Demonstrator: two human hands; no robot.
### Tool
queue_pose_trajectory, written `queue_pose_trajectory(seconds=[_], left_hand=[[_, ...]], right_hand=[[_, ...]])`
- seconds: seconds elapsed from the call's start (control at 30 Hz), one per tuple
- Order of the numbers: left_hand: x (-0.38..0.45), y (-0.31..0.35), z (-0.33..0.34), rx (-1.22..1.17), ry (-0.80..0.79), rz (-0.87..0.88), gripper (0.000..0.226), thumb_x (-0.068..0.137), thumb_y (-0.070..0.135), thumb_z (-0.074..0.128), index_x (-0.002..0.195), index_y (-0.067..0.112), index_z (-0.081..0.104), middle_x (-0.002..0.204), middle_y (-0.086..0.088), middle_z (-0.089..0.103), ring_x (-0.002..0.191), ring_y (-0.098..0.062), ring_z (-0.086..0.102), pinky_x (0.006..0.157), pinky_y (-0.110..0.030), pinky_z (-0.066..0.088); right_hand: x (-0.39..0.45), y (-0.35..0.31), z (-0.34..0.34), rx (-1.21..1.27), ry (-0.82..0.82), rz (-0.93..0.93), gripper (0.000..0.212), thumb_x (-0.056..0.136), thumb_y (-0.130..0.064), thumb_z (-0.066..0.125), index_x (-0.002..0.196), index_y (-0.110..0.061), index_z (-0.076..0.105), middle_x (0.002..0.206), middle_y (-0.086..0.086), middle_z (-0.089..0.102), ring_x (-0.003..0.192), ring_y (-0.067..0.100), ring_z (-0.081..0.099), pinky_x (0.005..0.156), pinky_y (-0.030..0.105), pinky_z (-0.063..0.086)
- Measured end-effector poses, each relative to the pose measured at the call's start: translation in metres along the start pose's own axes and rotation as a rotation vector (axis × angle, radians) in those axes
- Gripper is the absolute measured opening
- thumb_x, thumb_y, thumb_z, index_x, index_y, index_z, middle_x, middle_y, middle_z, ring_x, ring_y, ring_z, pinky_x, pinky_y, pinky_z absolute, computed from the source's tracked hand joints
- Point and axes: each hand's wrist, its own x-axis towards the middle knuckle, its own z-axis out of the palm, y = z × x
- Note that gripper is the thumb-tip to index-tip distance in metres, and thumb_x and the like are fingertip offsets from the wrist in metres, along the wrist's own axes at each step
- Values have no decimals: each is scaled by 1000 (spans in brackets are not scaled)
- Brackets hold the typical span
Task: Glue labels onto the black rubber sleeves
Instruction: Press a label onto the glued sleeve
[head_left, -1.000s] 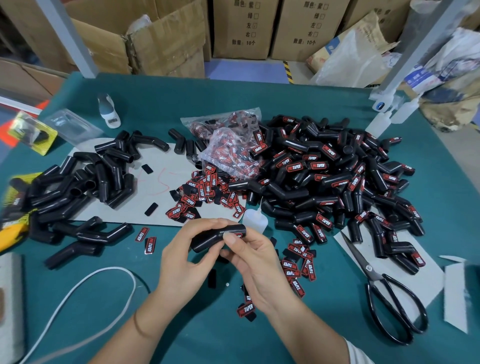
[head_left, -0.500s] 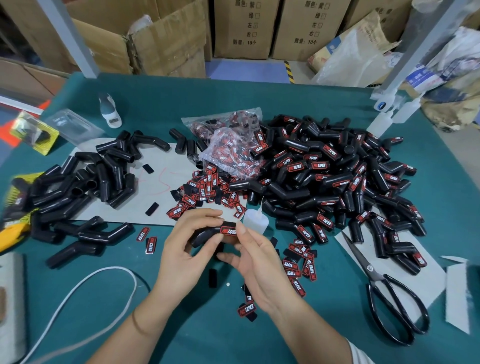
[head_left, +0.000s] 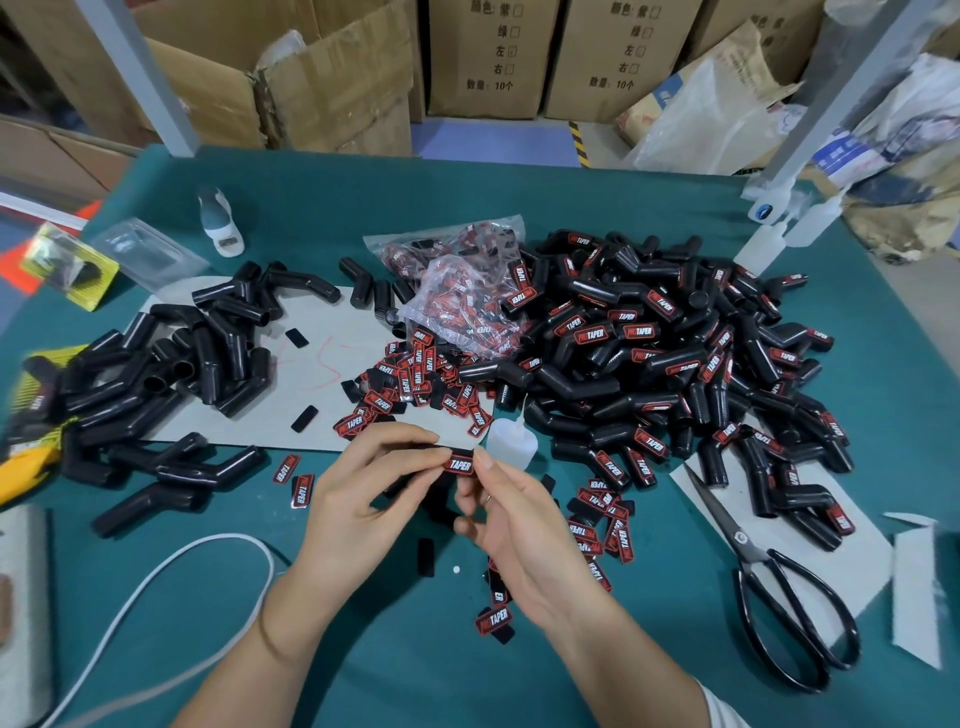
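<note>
The left hand (head_left: 358, 493) curls round a black rubber sleeve (head_left: 415, 470) held above the green counter (head_left: 426, 675), while the right hand (head_left: 519, 530) pinches a red-and-black label (head_left: 459, 464) against the sleeve's right end with thumb and forefinger. Just beyond the fingers stands a small white glue bottle (head_left: 511, 441), with loose labels (head_left: 410, 384) scattered behind it; plain sleeves (head_left: 171, 364) lie heaped to the left, labelled sleeves (head_left: 665, 358) pile to the right, and black scissors (head_left: 779, 582) rest near the right edge

"TAPER" on the red-black labels (head_left: 459, 464); "10个" on the cardboard boxes (head_left: 491, 57) behind the table.
</note>
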Motion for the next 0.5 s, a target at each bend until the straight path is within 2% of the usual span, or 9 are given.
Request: queue_pose_trajectory(seconds=[0.27,0.4,0.5], left_hand=[[4,0,-4,-89,34,-129,21,88,7,77,104,20,80,110,0,73,105,-15,70,97,-22,50],[8,-4,-10,-189,112,-257,19,89,11,77,102,25,81,109,6,74,106,-12,70,97,-20,50],[10,-8,-12,-237,155,-333,14,90,15,80,100,25,81,109,8,75,106,-15,71,97,-23,52]], right_hand=[[-1,-3,0,-37,-64,-27,32,104,-40,58,106,-12,72,89,-1,61,74,11,50,69,26,49],[-3,-3,-3,-234,-15,-226,34,104,-32,50,123,-16,72,93,0,69,77,12,57,68,27,52],[-9,-8,-7,-479,66,-453,31,108,-30,46,123,-24,72,93,0,70,76,14,59,70,28,51]])
